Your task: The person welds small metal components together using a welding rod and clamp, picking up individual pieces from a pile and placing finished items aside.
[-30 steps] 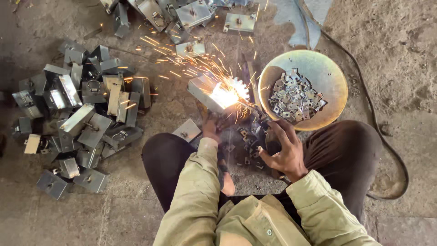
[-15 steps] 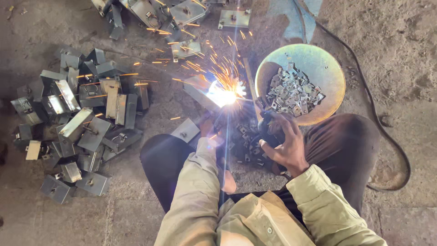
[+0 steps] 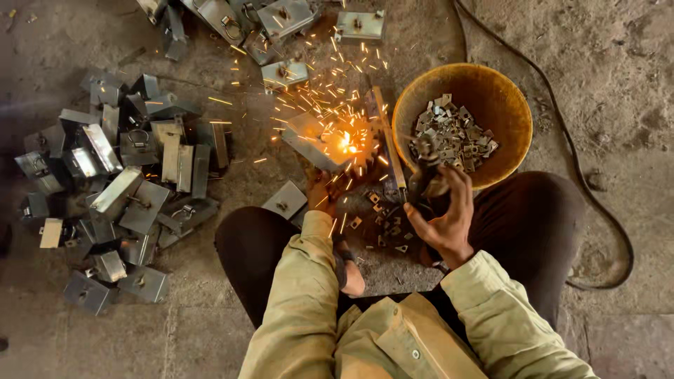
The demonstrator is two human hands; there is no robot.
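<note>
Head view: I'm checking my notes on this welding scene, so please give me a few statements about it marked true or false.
1. The yellow bowl holds small metal pieces. True.
2. Sparks fly from the metal box in front of the person. True.
3. The right hand is empty and flat on the floor. False: it grips a dark tool near the bowl.
4. The pile of metal boxes lies inside the bowl. False: it lies on the floor, at the picture's left.
5. The left hand is next to the sparking box. True.
</note>
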